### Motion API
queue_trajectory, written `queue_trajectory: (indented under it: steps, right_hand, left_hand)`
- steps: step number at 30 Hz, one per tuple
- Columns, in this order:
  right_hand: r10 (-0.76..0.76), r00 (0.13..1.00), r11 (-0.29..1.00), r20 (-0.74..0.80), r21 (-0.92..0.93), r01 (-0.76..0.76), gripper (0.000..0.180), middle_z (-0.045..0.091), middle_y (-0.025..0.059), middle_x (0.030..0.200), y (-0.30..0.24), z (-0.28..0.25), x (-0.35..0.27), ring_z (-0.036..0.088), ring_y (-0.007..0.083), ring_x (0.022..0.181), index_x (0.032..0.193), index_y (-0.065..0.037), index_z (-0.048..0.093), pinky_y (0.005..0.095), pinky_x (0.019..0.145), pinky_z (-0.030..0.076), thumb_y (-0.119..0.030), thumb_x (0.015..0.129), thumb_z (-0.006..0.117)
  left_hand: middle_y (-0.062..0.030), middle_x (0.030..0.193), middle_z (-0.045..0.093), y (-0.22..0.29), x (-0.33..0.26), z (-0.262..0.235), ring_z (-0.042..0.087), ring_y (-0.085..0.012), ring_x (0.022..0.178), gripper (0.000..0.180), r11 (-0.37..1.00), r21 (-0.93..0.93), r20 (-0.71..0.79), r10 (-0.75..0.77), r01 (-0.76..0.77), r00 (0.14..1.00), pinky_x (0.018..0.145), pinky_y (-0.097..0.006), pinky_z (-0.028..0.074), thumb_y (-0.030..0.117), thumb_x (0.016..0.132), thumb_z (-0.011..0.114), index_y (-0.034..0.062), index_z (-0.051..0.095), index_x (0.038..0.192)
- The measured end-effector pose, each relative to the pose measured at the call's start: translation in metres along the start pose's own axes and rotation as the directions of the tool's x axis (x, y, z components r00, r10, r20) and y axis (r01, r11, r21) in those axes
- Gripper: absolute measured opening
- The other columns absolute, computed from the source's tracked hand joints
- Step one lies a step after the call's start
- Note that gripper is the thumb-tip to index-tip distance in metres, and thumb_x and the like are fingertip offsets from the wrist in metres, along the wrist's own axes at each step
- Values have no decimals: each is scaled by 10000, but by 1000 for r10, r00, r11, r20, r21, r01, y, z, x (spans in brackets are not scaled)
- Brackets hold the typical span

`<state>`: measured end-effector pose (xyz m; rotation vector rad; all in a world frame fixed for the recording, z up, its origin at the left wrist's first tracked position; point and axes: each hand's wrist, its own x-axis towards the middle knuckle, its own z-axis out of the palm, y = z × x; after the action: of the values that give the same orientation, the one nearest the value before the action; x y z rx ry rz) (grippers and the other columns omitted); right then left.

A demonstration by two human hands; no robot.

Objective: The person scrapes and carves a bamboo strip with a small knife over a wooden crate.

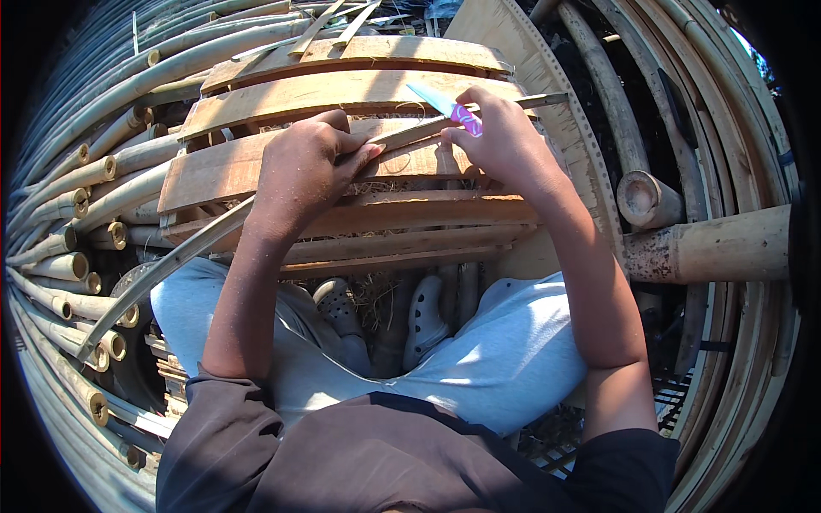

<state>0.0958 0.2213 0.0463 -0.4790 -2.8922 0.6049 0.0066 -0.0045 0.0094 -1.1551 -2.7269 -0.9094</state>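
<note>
A long, narrow bamboo strip (pixel 412 135) lies slantwise over a slatted wooden bench (pixel 231 168). One end reaches past my right hand; the other runs under my left forearm and out to the lower left. My left hand (pixel 310 158) is closed on the strip, thumb and fingers pinching it near the bench's middle. In my right hand (pixel 500 137) is a small knife (pixel 443 104) with a pale blue blade and a purple-and-pink patterned handle. The blade points up and left, above the strip. Thin curled shavings hang by the strip between my hands.
Stacked bamboo poles (pixel 94 171) fill the left side. A thick bamboo pole (pixel 710 245) juts in from the right, beside a plywood sheet (pixel 547 51) with a notched edge. More long poles and strips curve along the right rim. My legs are spread below the bench.
</note>
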Motion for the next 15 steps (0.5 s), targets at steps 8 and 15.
queue_trajectory:
  steps: [8,15]
  right_hand:
    - [-41,998,996,41,-72,44,390,718,272,1001,12,2,8,702,436,983,1108,15,645,496,863,557,-315,922,742]
    - [-58,998,995,37,-74,60,401,720,277,1012,24,10,11,703,434,988,1103,17,648,496,860,558,-331,924,740]
  left_hand:
    - [-100,839,659,-15,-4,-9,640,-216,717,249,985,-130,5,110,-109,994,660,-363,485,218,894,783,61,789,1087]
    - [-52,836,656,-27,-19,-59,576,-126,721,386,983,-151,181,-78,106,980,642,-285,473,172,793,870,42,772,1143]
